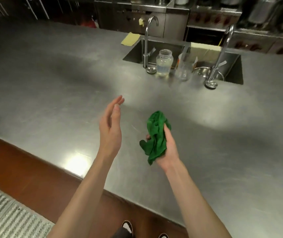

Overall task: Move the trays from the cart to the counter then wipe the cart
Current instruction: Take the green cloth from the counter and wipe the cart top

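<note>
Right hand (169, 148) clutching bunched green cloth (156, 136) above steel desk (51, 93), ready for wiping; left hand (110, 127) flat, empty, free to assist.

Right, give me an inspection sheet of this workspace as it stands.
Surface: steel counter, bare where the hands are, glare near its front edge.
Job's things: green cloth bunched in the right hand; no trays or cart in view.
Clutter: glass jar and clear beaker by the sink; metal bowl inside it; yellow cloth behind the left tap.
Hands: left hand held up with fingers straight, holding nothing; right hand grips the cloth.
Cables: nothing seen.
Surroundings: second tap, dark kitchen equipment behind, metal floor grating lower left.
</note>
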Motion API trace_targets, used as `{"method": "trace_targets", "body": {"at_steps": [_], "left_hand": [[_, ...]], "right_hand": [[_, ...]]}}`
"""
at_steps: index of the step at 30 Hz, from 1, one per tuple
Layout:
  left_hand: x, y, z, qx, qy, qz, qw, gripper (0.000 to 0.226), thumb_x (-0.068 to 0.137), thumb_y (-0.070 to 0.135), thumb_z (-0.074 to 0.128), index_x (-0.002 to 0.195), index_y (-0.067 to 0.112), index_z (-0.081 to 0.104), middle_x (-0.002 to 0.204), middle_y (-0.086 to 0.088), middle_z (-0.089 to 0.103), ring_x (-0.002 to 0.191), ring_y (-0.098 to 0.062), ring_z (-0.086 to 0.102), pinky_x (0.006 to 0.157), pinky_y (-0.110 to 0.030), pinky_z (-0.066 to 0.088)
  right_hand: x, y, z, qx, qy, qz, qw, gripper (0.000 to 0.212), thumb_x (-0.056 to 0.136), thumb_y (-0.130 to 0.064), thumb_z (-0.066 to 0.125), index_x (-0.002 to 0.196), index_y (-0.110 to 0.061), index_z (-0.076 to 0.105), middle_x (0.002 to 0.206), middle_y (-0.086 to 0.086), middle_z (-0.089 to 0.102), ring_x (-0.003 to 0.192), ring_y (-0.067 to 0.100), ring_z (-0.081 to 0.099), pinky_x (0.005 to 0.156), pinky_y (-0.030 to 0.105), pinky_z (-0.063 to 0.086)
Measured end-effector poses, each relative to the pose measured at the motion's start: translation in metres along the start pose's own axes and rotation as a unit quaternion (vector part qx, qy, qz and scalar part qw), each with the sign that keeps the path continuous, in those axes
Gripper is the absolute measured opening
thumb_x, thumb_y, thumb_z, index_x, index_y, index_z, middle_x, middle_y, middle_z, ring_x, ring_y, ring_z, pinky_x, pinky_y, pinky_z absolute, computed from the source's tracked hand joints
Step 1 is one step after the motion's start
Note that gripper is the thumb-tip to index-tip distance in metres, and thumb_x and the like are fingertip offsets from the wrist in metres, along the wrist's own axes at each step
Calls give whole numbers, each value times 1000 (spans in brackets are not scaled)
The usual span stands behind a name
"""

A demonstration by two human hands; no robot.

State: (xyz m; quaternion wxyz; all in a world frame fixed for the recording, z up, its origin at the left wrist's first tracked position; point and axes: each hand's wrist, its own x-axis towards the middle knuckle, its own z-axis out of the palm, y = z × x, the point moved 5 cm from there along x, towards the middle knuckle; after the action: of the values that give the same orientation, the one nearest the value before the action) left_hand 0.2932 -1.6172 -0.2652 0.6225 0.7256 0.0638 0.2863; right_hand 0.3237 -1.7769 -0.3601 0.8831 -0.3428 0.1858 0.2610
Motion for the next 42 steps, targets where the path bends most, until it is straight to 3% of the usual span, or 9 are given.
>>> {"method": "trace_targets", "body": {"at_steps": [4, 9, 13, 16, 26, 30, 33, 37, 42], "left_hand": [[8, 19, 52, -38, -69, 19, 997, 51, 108, 45, 36, 144, 16, 59, 143, 6, 65, 139, -8, 55, 120, -40, 41], [14, 32, 132, -94, -185, 35, 978, 49, 106, 49, 35, 140, 24, 60, 142, 6, 66, 139, -11, 55, 121, -46, 39], [-11, 39, 201, -166, -303, 38, 938, 46, 107, 47, 35, 140, 26, 59, 144, 7, 64, 143, -14, 53, 123, -52, 35], [-55, 59, 246, -204, -384, 34, 900, 54, 108, 46, 33, 145, 15, 57, 147, 2, 62, 142, -13, 53, 122, -50, 37], [-225, 143, 333, -287, -562, 31, 775, 45, 106, 55, 35, 138, 36, 59, 145, 7, 64, 143, -16, 53, 122, -57, 33], [-309, 183, 355, -315, -619, 33, 719, 47, 107, 51, 34, 142, 31, 58, 144, 6, 64, 142, -14, 54, 122, -56, 35], [-378, 217, 366, -332, -659, 25, 674, 57, 105, 48, 35, 147, 16, 54, 145, 4, 64, 141, -11, 54, 122, -49, 37], [-472, 253, 386, -341, -706, 32, 620, 57, 105, 50, 37, 147, 16, 54, 145, 2, 64, 141, -13, 54, 123, -48, 37], [-559, 284, 410, -337, -745, 52, 574, 62, 103, 53, 37, 149, 14, 54, 146, 2, 63, 141, -12, 54, 122, -39, 39]], "right_hand": [[-21, -40, -8, -58, 42, -74, 995, 33, 92, -57, 65, 105, -27, 63, 70, -4, 52, 51, 9, 49, 40, 21, 33], [-66, -92, -33, -49, 124, -205, 970, 22, 98, -48, 62, 91, -28, 59, 58, -3, 48, 48, 11, 45, 39, 21, 29], [-124, -124, -71, -63, 227, -293, 927, 25, 98, -48, 62, 112, -28, 68, 65, -7, 55, 53, 10, 49, 46, 22, 37], [-182, -137, -105, -41, 305, -359, 881, 44, 99, -46, 61, 136, -22, 62, 83, -11, 67, 63, 2, 62, 55, 19, 46], [-392, -116, -187, 27, 476, -523, 706, 32, 102, -33, 59, 133, -25, 61, 100, -2, 73, 77, 11, 69, 62, 26, 54], [-468, -98, -220, 13, 536, -570, 623, 22, 103, -27, 59, 124, -30, 65, 119, 3, 74, 111, 23, 70, 94, 39, 58], [-525, -84, -249, 14, 564, -578, 589, 18, 103, -28, 60, 117, -38, 67, 115, 0, 75, 105, 20, 70, 87, 38, 59], [-610, -70, -297, 32, 605, -596, 527, 17, 104, -26, 58, 117, -33, 65, 103, -12, 75, 98, 8, 71, 75, 21, 56], [-693, -48, -348, 55, 659, -593, 460, 14, 104, -25, 59, 114, -32, 64, 99, -14, 75, 93, 3, 72, 74, 17, 55]]}}
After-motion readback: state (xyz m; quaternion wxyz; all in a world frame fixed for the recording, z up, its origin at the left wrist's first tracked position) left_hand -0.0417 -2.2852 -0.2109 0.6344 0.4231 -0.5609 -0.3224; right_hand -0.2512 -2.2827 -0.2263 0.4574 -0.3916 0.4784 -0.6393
